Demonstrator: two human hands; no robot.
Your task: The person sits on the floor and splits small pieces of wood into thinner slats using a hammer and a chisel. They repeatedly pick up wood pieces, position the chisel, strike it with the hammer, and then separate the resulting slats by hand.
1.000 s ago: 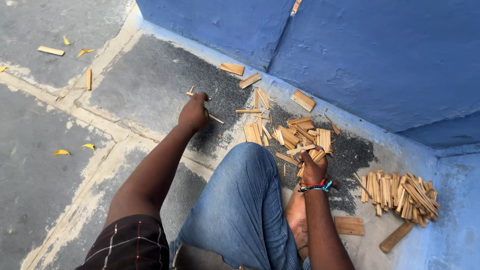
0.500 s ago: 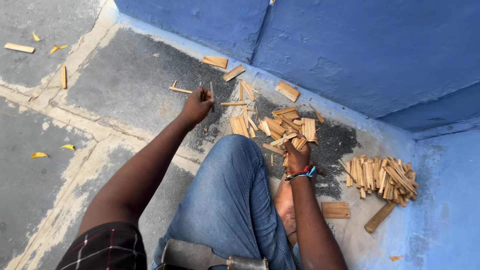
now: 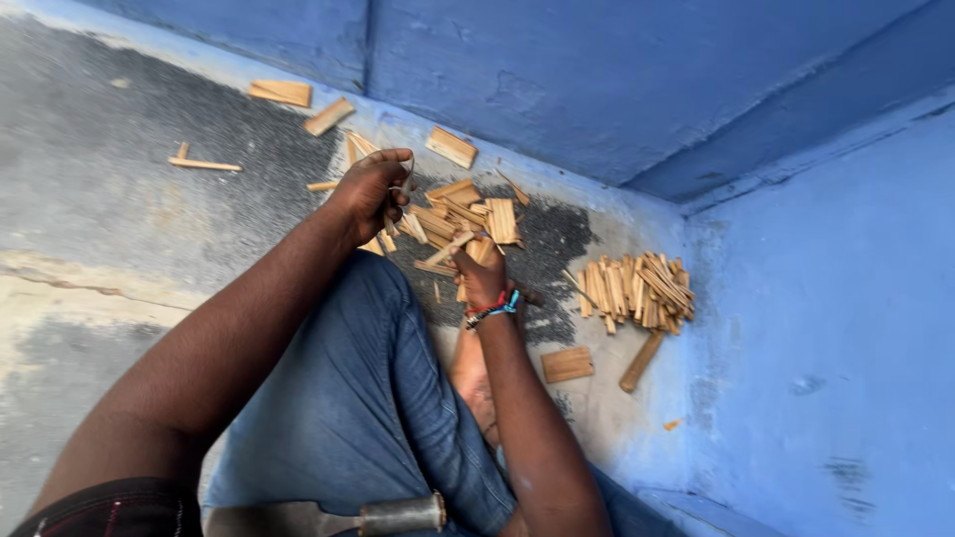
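Having drawn in from the far floor, the left hand (image 3: 373,191) is now closing on a thin wood stick and carrying it to the loose pile of wood pieces (image 3: 460,221), where the right hand (image 3: 479,273) is gripping another stick beside the blue wall (image 3: 617,89).

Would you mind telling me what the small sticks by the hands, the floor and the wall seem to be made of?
Sticks: apparently raw split wood, pale tan, unfinished, with a straight-grained look. Floor: seemingly concrete or cement, grey, rough and speckled, with a crack. Wall: likely plaster or cement, painted matt blue, slightly uneven.
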